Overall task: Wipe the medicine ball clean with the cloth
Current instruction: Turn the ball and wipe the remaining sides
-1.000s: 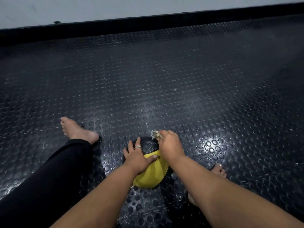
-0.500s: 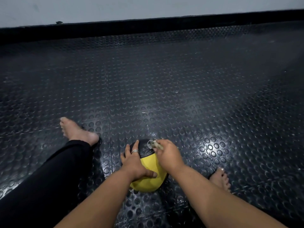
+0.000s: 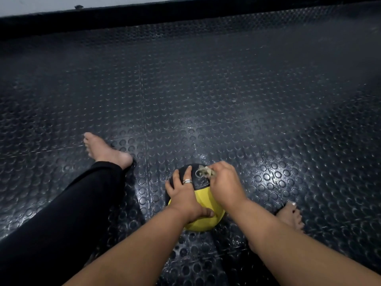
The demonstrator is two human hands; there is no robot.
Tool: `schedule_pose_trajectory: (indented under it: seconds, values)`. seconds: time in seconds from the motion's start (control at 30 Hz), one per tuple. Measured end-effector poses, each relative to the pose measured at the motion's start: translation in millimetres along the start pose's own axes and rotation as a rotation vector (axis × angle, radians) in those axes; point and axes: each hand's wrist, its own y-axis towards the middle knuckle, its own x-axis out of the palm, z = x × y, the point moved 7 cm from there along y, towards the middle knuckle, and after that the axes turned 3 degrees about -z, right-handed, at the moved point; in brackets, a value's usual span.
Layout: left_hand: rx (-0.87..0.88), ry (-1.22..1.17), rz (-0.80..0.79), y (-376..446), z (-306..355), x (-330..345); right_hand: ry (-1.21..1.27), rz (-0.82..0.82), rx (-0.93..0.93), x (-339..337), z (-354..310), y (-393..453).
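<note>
Most of the frame is filled by a black rubber floor mat with raised round studs [image 3: 206,89], bounded along the top edge by a black skirting strip [image 3: 185,13] below a pale wall [image 3: 41,5]. A leg in black trousers [image 3: 68,207] is stretched from the lower left toward the centre left, ended by a bare foot [image 3: 105,150] resting on the mat; a second bare foot [image 3: 290,217] is seen at the lower right, partly hidden behind the right forearm.

A round medicine ball in two colours [image 3: 206,203], matt black on its far half and bright yellow on its near half, is set on the mat just below the centre of the frame, between the two forearms. A fine texture and a faint curved marking can be made out on the black part; the yellow part is smooth and evenly lit.

The ball is held by the left hand [image 3: 185,195], whose fingers are spread over the black top and whose thumb is pressed against the yellow side; a silver ring [image 3: 187,181] is worn on one finger. A small crumpled greenish-grey cloth [image 3: 204,172] is pinched in the curled fingers of the right hand [image 3: 225,184] and pressed onto the black upper surface of the ball.
</note>
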Motion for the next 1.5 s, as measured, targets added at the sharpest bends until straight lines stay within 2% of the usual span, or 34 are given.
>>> schedule_pose_trajectory:
  seconds: [0.07, 0.13, 0.3, 0.37, 0.47, 0.5, 0.63, 0.7, 0.83, 0.87, 0.93, 1.03, 1.07, 1.13, 1.23, 1.27, 1.4, 1.43, 1.5]
  values:
    - [-0.008, 0.006, -0.013, 0, 1, 1, 0.004, -0.019, 0.116, 1, 11, 19]
    - [-0.015, 0.005, -0.013, 1, 1, 0, -0.024, -0.036, 0.131, 2, 9, 24]
    - [-0.007, -0.042, -0.032, 7, 1, -5, -0.068, -0.013, -0.161, 7, -27, -19]
    - [0.007, -0.025, -0.031, 7, 4, -3, -0.077, -0.003, -0.098, 4, -15, -6]
    - [0.028, -0.015, 0.002, 4, 5, -1, -0.041, -0.009, 0.104, -1, 7, 23]
    - [0.016, -0.009, 0.004, 6, 1, 0, -0.055, -0.022, 0.111, 0, 5, 24]
    - [0.039, 0.001, 0.009, 15, -4, 1, -0.082, -0.050, -0.160, 6, -34, -17]
    - [0.041, 0.006, 0.002, 18, -4, 2, -0.107, -0.059, -0.200, 6, -38, -16]
    - [0.035, -0.017, -0.005, 3, 2, 4, -0.114, -0.069, 0.097, 3, -1, 34]
    - [0.012, -0.011, -0.002, -6, 0, -2, -0.124, -0.088, 0.108, 3, -1, 36]
    - [-0.006, -0.057, -0.022, 8, 1, 5, -0.130, -0.122, -0.014, 8, -19, 26]
    - [0.099, -0.197, 0.034, 29, 9, 13, -0.135, -0.145, -0.250, 9, -42, -8]
    - [0.077, -0.148, 0.037, 26, 9, 12, -0.154, -0.128, -0.261, 7, -39, -8]
    - [0.002, -0.088, -0.008, 13, 5, 13, -0.147, -0.068, -0.157, 2, -20, 9]
    - [0.004, -0.069, -0.005, 13, 3, 11, -0.103, -0.026, 0.041, -3, -6, 25]
    - [-0.002, -0.059, -0.003, 9, 3, 5, -0.104, -0.038, 0.028, -2, -12, 22]
    - [-0.010, -0.028, -0.011, 10, 0, 6, -0.102, -0.072, -0.221, 3, -40, -16]
    - [-0.003, -0.026, -0.005, 9, 0, 6, -0.114, -0.054, -0.219, 2, -36, -14]
    - [0.013, -0.047, -0.005, 8, 3, 10, -0.119, -0.030, -0.095, 1, -16, 5]
